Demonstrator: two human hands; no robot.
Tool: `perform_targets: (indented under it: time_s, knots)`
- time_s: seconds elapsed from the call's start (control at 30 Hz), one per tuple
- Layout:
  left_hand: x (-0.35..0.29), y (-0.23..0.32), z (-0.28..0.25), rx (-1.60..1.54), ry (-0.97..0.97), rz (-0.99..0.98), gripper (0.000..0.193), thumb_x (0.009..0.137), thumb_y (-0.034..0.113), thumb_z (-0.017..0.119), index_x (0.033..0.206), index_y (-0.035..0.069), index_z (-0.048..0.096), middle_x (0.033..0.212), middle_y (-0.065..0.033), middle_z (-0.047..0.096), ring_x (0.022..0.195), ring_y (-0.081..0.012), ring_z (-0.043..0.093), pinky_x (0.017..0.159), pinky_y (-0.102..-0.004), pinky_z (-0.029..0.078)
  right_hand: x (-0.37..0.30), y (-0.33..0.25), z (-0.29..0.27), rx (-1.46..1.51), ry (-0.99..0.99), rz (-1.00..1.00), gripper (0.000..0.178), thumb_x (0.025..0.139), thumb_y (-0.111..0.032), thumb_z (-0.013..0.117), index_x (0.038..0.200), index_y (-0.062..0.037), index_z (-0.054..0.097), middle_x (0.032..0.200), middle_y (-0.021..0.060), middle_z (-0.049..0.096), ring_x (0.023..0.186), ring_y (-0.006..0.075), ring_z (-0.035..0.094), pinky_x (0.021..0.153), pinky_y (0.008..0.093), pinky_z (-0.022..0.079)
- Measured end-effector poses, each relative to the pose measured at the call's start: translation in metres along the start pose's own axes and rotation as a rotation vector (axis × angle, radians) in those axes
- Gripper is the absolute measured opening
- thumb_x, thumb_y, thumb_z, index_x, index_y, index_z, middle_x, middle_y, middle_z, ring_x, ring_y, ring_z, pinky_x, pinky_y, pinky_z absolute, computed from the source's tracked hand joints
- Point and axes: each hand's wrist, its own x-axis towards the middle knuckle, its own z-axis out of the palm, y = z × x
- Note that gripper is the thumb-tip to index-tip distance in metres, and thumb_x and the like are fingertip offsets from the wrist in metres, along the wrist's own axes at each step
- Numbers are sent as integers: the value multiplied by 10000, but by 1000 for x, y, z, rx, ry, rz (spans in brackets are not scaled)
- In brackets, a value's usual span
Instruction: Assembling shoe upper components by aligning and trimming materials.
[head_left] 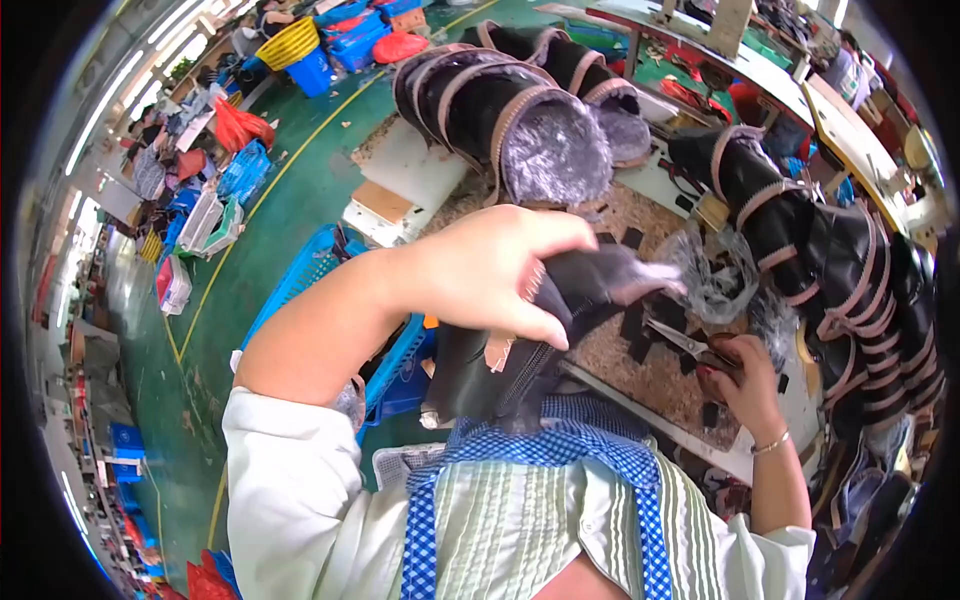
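My left hand point(480, 265) is closed around a black leather boot upper point(465, 365) with a dark zipper, its thumb lying along the near side. The upper drapes over my blue checked apron point(590, 420), and a fuzzy grey-pink lining shows at its far right end. My right hand point(750, 385) grips scissors point(678, 338) by the dark handles, low over the worktable point(665, 395). Their blades point left towards the upper and look slightly parted, apart from the leather. Small black scraps point(640, 345) lie just beneath them.
Stacked black boot uppers with tan edging and grey fleece lining point(555, 150) lie at the table's far side. More uppers point(850, 255) are piled at the right. Clear plastic point(710, 275) lies between. A blue basket point(290, 275) stands at the left.
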Motion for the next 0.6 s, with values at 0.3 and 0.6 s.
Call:
perform_targets:
  time_s: [0.3, 0.6]
  knots:
    - [43, 19, 123, 1581, -356, 673, 327, 835, 255, 527, 1012, 61, 722, 1077, -121, 677, 992, -322, 604, 926, -442, 419, 73, -134, -7, 1131, -694, 137, 379, 897, -240, 620, 1119, 66, 596, 1007, 59, 651, 936, 130, 581, 822, 261, 463]
    - [-29, -63, 92, 898, 577, 779, 319, 801, 173, 560, 1079, 22, 593, 1142, -128, 563, 1166, -274, 495, 973, -434, 417, 207, -177, 38, 678, 3, -78, 272, 853, -103, 643, 1060, 70, 607, 1006, 103, 673, 912, 174, 625, 819, 294, 481]
